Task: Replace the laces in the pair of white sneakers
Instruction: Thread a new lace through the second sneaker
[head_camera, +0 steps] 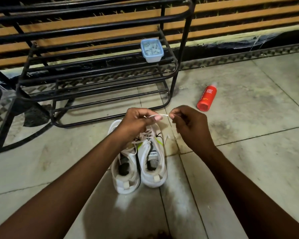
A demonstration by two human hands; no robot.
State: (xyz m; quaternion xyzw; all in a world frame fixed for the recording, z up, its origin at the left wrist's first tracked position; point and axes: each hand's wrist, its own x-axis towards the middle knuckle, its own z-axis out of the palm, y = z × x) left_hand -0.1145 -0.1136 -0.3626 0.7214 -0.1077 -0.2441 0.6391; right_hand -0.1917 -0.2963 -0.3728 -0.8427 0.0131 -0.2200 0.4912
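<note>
The pair of white sneakers (154,178) stands side by side on the tiled floor (248,152), heels toward the person; a white lace (162,115) rises from their front part to the two hands, held just above the toes; the left hand (138,121) pinches it with curled fingers; the right hand (190,125) pinches its end, a short stretch taut between them; beyond stands a black metal shoe rack (93,80) bearing a small blue-rimmed container (152,50); a red bottle (207,97) lies on the floor to the right.
</note>
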